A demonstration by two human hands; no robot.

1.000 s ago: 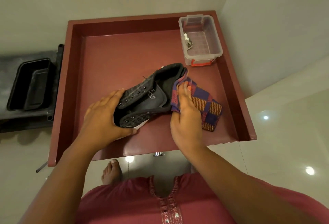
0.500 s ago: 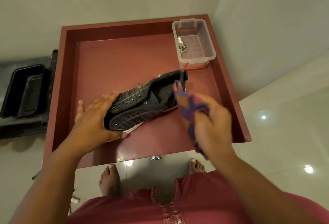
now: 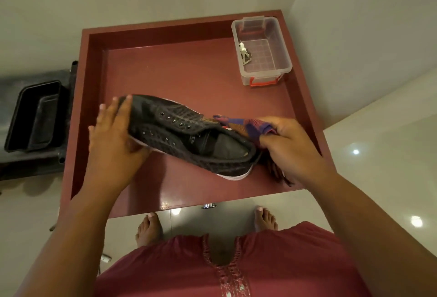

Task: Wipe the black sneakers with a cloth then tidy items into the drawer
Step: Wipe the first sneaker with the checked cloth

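A black sneaker (image 3: 179,136) with a white sole is held above the open dark red drawer (image 3: 179,69), its toe to the left and its opening facing me. My left hand (image 3: 113,136) grips the toe end, thumb under the sole. My right hand (image 3: 283,145) holds a bunched checked cloth (image 3: 246,124) of purple, orange and red against the heel side of the sneaker. The cloth's fringe hangs below my right hand.
A clear plastic box (image 3: 261,48) with a red clip stands in the drawer's back right corner and holds a small metal item (image 3: 243,52). A black tub (image 3: 35,117) sits on a dark shelf left of the drawer. My bare feet stand on a glossy floor below.
The sneaker has been lifted off the drawer floor and turned, toe now left and heel right. My right hand has brought the cloth back against the heel.
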